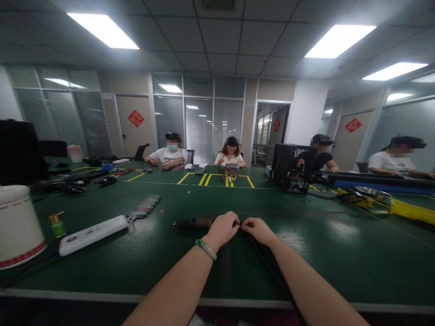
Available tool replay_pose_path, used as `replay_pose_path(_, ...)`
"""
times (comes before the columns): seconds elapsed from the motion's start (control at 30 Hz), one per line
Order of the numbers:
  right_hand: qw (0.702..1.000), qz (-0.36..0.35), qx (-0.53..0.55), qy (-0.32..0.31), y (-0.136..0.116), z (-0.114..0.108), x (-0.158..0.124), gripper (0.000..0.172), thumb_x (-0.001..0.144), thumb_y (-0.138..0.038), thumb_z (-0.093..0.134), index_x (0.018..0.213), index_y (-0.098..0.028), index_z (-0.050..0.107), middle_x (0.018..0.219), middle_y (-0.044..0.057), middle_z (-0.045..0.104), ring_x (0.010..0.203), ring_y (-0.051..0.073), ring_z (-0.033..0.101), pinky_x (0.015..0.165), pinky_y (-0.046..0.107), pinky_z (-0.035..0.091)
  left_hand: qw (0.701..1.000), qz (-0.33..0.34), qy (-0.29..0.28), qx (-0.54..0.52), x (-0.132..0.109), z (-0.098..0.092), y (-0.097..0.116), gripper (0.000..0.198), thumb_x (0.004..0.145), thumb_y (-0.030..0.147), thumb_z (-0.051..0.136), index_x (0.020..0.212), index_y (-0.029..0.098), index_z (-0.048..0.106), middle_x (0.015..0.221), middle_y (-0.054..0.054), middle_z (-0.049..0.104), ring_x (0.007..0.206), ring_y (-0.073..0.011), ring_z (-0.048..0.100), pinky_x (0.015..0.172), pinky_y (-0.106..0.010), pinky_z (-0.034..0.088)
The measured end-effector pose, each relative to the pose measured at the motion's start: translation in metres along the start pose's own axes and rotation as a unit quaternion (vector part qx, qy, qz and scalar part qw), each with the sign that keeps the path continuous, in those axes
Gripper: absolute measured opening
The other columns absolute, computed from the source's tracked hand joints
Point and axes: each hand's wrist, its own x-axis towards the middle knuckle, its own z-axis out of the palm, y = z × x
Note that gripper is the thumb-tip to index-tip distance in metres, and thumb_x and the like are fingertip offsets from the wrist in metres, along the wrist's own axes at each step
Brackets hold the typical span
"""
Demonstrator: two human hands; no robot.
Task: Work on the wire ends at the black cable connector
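Observation:
My left hand (222, 228) and my right hand (258, 228) meet in the middle of the green table (340, 244), fingers pinched together. Between them they grip a thin black cable (268, 267) that trails back toward me under my right forearm. A dark cylindrical tool (192, 223) lies on the table just left of my left hand, and its near end seems to reach that hand. A pale green bracelet (205, 248) sits on my left wrist.
A white power strip (93, 234) and a white tub (18, 224) lie at the left, with a small green bottle (57, 224) between. A black computer case (292, 167) stands at the right, beyond it yellow parts (408, 209). Several people sit along the far and right sides.

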Motion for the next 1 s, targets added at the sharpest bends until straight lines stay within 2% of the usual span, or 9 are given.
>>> replay_pose_path(0.13, 1.0, 0.009, 0.0, 0.002, 0.0018, 0.0011, 0.0008, 0.023, 0.078, -0.037, 0.059, 0.083, -0.017, 0.07, 0.077, 0.003, 0.069, 0.071, 0.016, 0.06, 0.064, 0.025, 0.042, 1.0, 0.017, -0.013, 0.009, -0.0005, -0.0019, 0.0016, 0.016, 0.084, 0.022, 0.05, 0.096, 0.022, 0.06, 0.106, -0.002, 0.058, 0.094, -0.0157, 0.056, 0.086, -0.028, 0.042)
replay_pose_path(0.23, 1.0, 0.009, 0.004, -0.001, 0.0025, 0.0013, 0.001, 0.022, 0.078, -0.037, 0.06, 0.084, -0.017, 0.069, 0.079, 0.003, 0.069, 0.071, 0.016, 0.06, 0.065, 0.025, 0.043, 1.0, 0.0, -0.006, 0.004, -0.001, -0.002, 0.0019, 0.019, 0.084, 0.027, 0.051, 0.1, 0.022, 0.058, 0.104, -0.003, 0.058, 0.092, -0.0162, 0.057, 0.083, -0.028, 0.044)
replay_pose_path(0.33, 1.0, 0.007, 0.003, 0.0, 0.0016, 0.0008, 0.0006, 0.023, 0.078, -0.037, 0.06, 0.084, -0.017, 0.069, 0.079, 0.003, 0.069, 0.071, 0.016, 0.06, 0.066, 0.025, 0.043, 1.0, -0.008, -0.001, 0.004, -0.0006, -0.001, 0.0015, 0.017, 0.086, 0.029, 0.048, 0.096, 0.021, 0.059, 0.1, -0.003, 0.059, 0.088, -0.0161, 0.057, 0.079, -0.029, 0.044)
replay_pose_path(0.43, 1.0, 0.005, -0.002, 0.001, 0.0007, 0.0004, 0.0001, 0.023, 0.078, -0.036, 0.059, 0.083, -0.016, 0.069, 0.077, 0.003, 0.068, 0.07, 0.016, 0.059, 0.063, 0.024, 0.042, 1.0, 0.013, -0.003, 0.004, 0.0004, 0.0004, 0.0006, 0.014, 0.086, 0.026, 0.047, 0.09, 0.021, 0.06, 0.099, -0.003, 0.059, 0.088, -0.0158, 0.056, 0.08, -0.028, 0.043)
replay_pose_path(0.63, 1.0, -0.007, 0.011, 0.005, 0.0024, 0.0018, 0.0003, 0.022, 0.078, -0.036, 0.059, 0.081, -0.016, 0.068, 0.073, 0.002, 0.067, 0.065, 0.014, 0.057, 0.062, 0.023, 0.042, 1.0, 0.001, 0.012, -0.006, 0.0015, 0.0046, -0.0027, 0.018, 0.084, 0.028, 0.05, 0.097, 0.021, 0.06, 0.1, -0.004, 0.059, 0.09, -0.0167, 0.056, 0.084, -0.029, 0.043)
replay_pose_path(0.83, 1.0, -0.006, 0.007, 0.003, 0.003, 0.0017, 0.0013, 0.021, 0.078, -0.036, 0.059, 0.08, -0.017, 0.068, 0.072, 0.002, 0.066, 0.063, 0.014, 0.056, 0.06, 0.023, 0.041, 1.0, 0.022, 0.002, -0.004, 0.0013, 0.003, -0.0023, 0.014, 0.085, 0.026, 0.049, 0.091, 0.022, 0.061, 0.099, -0.002, 0.059, 0.09, -0.0156, 0.056, 0.082, -0.028, 0.043)
replay_pose_path(1.0, 1.0, 0.0, 0.009, -0.001, 0.0032, 0.0018, 0.0013, 0.021, 0.078, -0.035, 0.059, 0.081, -0.017, 0.068, 0.074, 0.002, 0.067, 0.065, 0.014, 0.057, 0.062, 0.023, 0.041, 1.0, -0.023, -0.017, -0.009, -0.0002, -0.0022, 0.0022, 0.016, 0.084, 0.026, 0.05, 0.096, 0.02, 0.059, 0.102, -0.004, 0.058, 0.091, -0.0161, 0.056, 0.081, -0.028, 0.044)
